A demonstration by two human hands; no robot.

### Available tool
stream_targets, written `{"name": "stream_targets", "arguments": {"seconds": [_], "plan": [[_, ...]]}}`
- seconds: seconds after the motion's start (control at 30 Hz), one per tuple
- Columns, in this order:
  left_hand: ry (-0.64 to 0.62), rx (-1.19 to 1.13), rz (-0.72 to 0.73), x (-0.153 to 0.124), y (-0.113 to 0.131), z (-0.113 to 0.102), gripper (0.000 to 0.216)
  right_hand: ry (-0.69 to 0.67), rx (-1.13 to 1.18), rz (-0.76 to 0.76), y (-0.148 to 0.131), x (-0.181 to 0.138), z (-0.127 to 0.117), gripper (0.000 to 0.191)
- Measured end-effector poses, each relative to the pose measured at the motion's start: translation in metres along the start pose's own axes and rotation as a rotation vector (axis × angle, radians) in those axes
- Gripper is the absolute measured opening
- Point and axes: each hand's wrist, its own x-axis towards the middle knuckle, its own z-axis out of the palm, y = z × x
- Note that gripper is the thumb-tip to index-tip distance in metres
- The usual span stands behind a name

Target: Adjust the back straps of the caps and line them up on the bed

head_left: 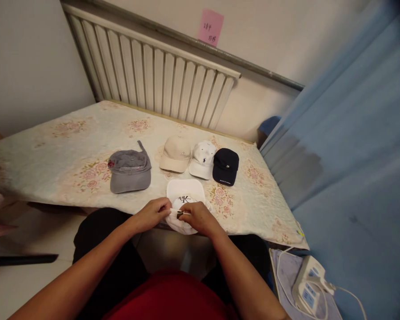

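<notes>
A white cap (185, 195) with a dark logo lies at the near edge of the floral-covered table (70, 151), brim pointing away from me. My left hand (152, 214) and my right hand (200, 218) are both closed on the back of this cap, fingers pinching around a small dark buckle on its strap. Behind it sit a grey cap (130, 170), a beige cap (175, 154), a white cap with a small dark emblem (202, 159) and a black cap (226, 166).
A white radiator (153, 75) stands against the wall behind the table, with a pink note (210, 27) above it. A blue curtain (353, 155) hangs at the right. A white power strip (308, 284) with a cable lies on the floor at lower right.
</notes>
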Motion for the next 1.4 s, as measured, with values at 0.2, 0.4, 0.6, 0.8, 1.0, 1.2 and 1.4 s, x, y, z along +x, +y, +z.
{"name": "stream_targets", "arguments": {"seconds": [0.2, 0.4, 0.6, 0.8, 1.0, 1.2, 1.4], "plan": [[-0.004, -0.028, -0.009, -0.001, -0.004, 0.0, 0.013, 0.001, 0.066, 0.015, 0.0, 0.001, 0.001, 0.012], [0.007, 0.039, 0.029, -0.002, 0.0, -0.001, 0.012, 0.014, 0.07, 0.011, 0.001, 0.001, 0.002, 0.012], [0.069, 0.256, 0.157, -0.004, 0.008, 0.002, 0.013, 0.028, 0.068, -0.005, 0.002, 0.0, 0.003, 0.011], [0.094, 0.245, 0.16, -0.003, 0.016, 0.018, 0.016, 0.039, 0.056, -0.012, 0.001, -0.001, 0.003, 0.01], [0.129, 0.187, 0.148, 0.001, 0.012, 0.024, 0.02, 0.047, 0.055, -0.027, 0.002, -0.001, 0.004, 0.01], [0.176, 0.2, 0.135, 0.001, 0.013, 0.026, 0.015, 0.045, 0.038, -0.039, 0.0, -0.001, 0.004, 0.011], [0.197, 0.162, 0.107, 0.001, 0.014, 0.028, 0.013, 0.059, 0.038, -0.028, -0.001, -0.001, 0.004, 0.01]]}}
